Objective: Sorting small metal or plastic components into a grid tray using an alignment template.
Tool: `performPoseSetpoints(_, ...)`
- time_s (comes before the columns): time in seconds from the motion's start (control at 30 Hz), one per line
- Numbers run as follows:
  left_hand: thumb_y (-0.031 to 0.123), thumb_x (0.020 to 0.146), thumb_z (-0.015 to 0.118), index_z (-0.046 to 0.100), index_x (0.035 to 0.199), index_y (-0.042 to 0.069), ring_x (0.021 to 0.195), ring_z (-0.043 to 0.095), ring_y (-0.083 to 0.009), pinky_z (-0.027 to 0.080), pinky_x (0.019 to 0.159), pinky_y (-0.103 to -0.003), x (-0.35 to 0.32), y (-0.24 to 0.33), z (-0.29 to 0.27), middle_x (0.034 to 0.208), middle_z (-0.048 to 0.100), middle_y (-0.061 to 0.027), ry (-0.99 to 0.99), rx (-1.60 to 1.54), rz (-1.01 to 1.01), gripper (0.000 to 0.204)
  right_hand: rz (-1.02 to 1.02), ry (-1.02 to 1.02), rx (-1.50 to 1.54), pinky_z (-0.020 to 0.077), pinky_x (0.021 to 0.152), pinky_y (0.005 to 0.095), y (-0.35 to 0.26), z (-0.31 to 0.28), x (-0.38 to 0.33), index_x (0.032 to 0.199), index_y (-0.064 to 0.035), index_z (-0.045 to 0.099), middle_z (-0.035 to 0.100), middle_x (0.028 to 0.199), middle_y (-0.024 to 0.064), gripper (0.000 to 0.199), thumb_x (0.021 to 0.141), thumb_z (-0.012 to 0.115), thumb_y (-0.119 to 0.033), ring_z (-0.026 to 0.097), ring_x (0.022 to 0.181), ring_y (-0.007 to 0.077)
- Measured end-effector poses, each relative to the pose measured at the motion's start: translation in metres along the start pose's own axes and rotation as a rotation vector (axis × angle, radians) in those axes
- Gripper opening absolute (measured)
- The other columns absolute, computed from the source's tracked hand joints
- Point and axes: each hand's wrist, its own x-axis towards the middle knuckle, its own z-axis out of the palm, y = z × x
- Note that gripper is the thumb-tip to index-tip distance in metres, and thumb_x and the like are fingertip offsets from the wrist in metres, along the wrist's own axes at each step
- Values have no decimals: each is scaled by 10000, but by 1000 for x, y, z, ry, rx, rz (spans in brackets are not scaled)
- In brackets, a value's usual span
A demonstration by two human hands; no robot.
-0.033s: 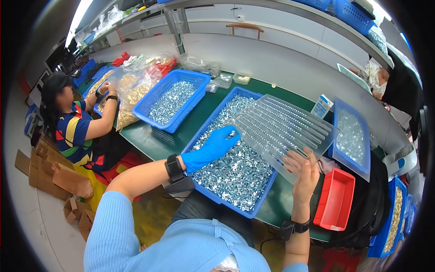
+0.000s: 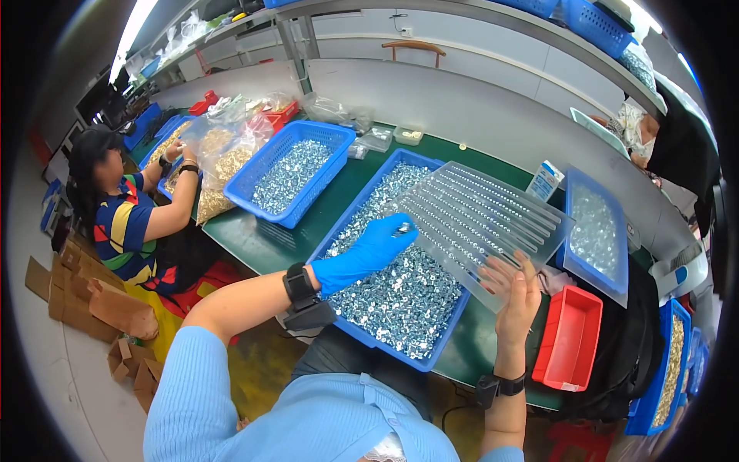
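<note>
A clear plastic plate [image 2: 469, 196] with long parallel slots is tilted over the right side of a blue bin [image 2: 339, 223]. Rows of small shiny metal parts fill many of its slots. My bare right hand [image 2: 514, 291] grips the plate's near right edge, with some fingers showing through the plastic. My left hand [image 2: 366, 254], in a blue glove, hovers above the bin beside the plate's left edge. Its fingers are curled together around a few small silvery metal parts [image 2: 403, 228]. Loose metal parts [image 2: 408, 308] of the same silvery kind heap in the bin.
Left of the bin stands a blue basket [image 2: 296, 173] of metal parts; beyond it are bags of brassy pieces [image 2: 231, 163] and a co-worker [image 2: 127, 208]. A red tray [image 2: 568, 339] and a blue tray under a clear sheet [image 2: 596, 231] stand right. A shelf [image 2: 462, 14] hangs above.
My left hand has shifted slightly right, its fingers curling closer together by the plate's left edge. My right hand and the plate hold nearly still.
</note>
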Motion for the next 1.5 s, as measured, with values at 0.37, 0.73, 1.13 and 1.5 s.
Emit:
performPoseSetpoints(0.37, 282, 861, 592, 574, 955, 32, 707, 575, -143, 451, 627, -271, 40, 75, 63, 770, 584, -46, -216, -57, 268, 268, -1, -31, -44, 536, 729, 360, 5, -5, 1, 1283, 58, 308, 547, 1106, 270, 456, 950, 399, -239, 618, 929, 303)
performPoseSetpoints(0.73, 344, 897, 540, 584, 884, 66, 609, 526, -95, 412, 531, -236, 35, 87, 69, 681, 538, -3, 166, -1080, -305, 282, -15, -19, -113, 528, 755, 360, 0, 1, 1, 1278, 64, 315, 548, 1105, 270, 438, 955, 373, -226, 605, 963, 306)
performPoseSetpoints(1.13, 352, 913, 504, 570, 886, 48, 679, 559, -134, 455, 594, -260, 26, 82, 67, 693, 553, -17, 227, -1365, -269, 312, -40, -13, -119, 523, 767, 359, 0, 5, -1, 1283, 68, 306, 545, 1115, 268, 456, 963, 357, -253, 604, 968, 310)
performPoseSetpoints(1.5, 330, 929, 476, 578, 890, 32, 742, 568, -155, 470, 670, -295, 30, 84, 70, 739, 582, -54, 202, -1442, -187, 318, -72, -1, -167, 521, 749, 323, 2, 5, 2, 1272, 84, 317, 570, 1094, 244, 476, 964, 359, -278, 622, 936, 282)
